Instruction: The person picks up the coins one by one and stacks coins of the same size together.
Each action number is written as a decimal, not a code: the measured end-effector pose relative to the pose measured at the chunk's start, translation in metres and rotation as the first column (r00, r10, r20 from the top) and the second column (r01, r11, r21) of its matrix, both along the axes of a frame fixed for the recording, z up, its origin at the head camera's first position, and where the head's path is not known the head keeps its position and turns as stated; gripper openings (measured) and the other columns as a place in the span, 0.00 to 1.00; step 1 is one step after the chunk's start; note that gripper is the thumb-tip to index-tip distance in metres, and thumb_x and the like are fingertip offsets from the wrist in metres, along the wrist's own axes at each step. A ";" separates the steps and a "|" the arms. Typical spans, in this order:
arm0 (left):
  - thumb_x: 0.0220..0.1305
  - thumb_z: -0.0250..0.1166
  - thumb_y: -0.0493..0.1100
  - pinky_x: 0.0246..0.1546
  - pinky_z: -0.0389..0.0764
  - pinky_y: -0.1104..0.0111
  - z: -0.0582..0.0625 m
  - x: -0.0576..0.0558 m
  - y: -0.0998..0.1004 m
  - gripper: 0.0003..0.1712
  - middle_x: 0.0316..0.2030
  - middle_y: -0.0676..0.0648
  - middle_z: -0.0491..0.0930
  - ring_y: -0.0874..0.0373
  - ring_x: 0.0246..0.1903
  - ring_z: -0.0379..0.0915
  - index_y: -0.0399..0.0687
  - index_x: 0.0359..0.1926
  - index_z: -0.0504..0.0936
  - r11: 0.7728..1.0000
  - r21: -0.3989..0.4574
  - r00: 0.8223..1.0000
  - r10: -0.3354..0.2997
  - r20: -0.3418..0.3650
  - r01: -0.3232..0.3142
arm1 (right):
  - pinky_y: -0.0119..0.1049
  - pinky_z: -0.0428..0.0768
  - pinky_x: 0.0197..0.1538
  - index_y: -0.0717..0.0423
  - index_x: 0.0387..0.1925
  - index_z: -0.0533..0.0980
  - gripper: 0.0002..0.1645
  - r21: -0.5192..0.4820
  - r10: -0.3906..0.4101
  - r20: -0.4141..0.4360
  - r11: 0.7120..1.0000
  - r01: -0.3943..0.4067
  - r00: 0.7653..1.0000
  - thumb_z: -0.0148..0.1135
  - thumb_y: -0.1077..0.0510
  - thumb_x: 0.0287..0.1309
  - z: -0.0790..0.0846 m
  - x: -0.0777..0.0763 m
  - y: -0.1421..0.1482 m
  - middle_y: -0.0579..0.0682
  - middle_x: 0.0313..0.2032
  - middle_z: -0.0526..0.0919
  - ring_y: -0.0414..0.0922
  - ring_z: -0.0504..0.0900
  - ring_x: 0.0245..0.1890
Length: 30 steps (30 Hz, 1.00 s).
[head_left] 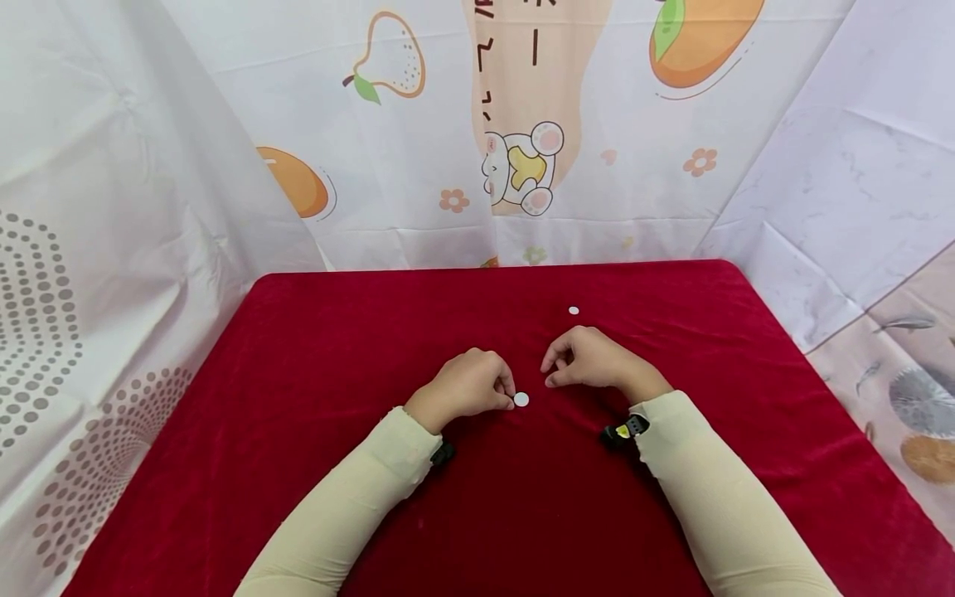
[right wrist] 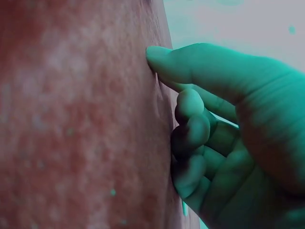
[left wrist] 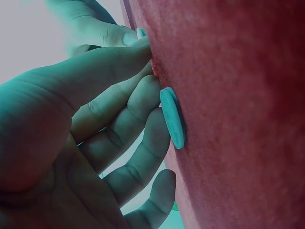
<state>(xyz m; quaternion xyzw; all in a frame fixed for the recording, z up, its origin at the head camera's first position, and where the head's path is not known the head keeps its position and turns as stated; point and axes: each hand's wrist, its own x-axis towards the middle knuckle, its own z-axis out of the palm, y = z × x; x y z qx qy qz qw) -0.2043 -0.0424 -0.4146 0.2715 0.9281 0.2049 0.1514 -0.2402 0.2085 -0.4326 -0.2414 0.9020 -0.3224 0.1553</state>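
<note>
At the middle of the table, my left hand [head_left: 475, 383] pinches the edge of a small white disc [head_left: 521, 399] between thumb and index finger. The left wrist view shows part of that disc [left wrist: 140, 33] beyond the thumb tip. Under the same hand another flat round disc [left wrist: 172, 117] lies close to the curled fingers, hidden from the head view. To the right, my right hand [head_left: 591, 358] hangs low over the cloth, fingers loosely curled and holding nothing. Farther back, just past it, lies another white disc [head_left: 574, 310].
A dark red velvety cloth [head_left: 358, 332] covers the table. White printed curtains [head_left: 403, 182] hang behind it and along both sides. Black wrist cameras [head_left: 625, 431] are strapped beneath the cream sleeves [head_left: 727, 497].
</note>
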 end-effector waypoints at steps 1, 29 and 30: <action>0.59 0.79 0.46 0.31 0.79 0.70 0.000 0.000 0.000 0.04 0.23 0.63 0.82 0.66 0.26 0.77 0.60 0.29 0.91 1.000 0.000 1.000 0.000 0.001 0.000 | 0.33 0.75 0.30 0.42 0.32 0.88 0.07 0.000 -0.008 -0.004 1.000 0.008 1.000 0.80 0.56 0.51 0.000 0.000 0.001 0.43 0.19 0.79 0.39 0.75 0.22; 0.57 0.80 0.50 0.42 0.76 0.64 -0.004 0.000 -0.001 0.08 0.21 0.65 0.80 0.67 0.26 0.76 0.65 0.26 0.87 1.000 -0.005 0.999 0.005 -0.045 -0.005 | 0.38 0.73 0.36 0.47 0.42 0.88 0.12 0.038 -0.228 -0.070 0.972 0.231 0.971 0.78 0.54 0.55 0.001 -0.011 0.034 0.45 0.20 0.75 0.42 0.72 0.25; 0.56 0.80 0.51 0.45 0.74 0.63 -0.004 0.000 -0.001 0.08 0.21 0.66 0.80 0.68 0.27 0.76 0.65 0.26 0.87 1.000 -0.012 0.999 0.003 -0.053 -0.003 | 0.38 0.73 0.36 0.47 0.42 0.88 0.12 0.037 -0.229 -0.070 0.972 0.232 0.971 0.78 0.54 0.55 0.001 -0.011 0.036 0.45 0.20 0.75 0.42 0.73 0.25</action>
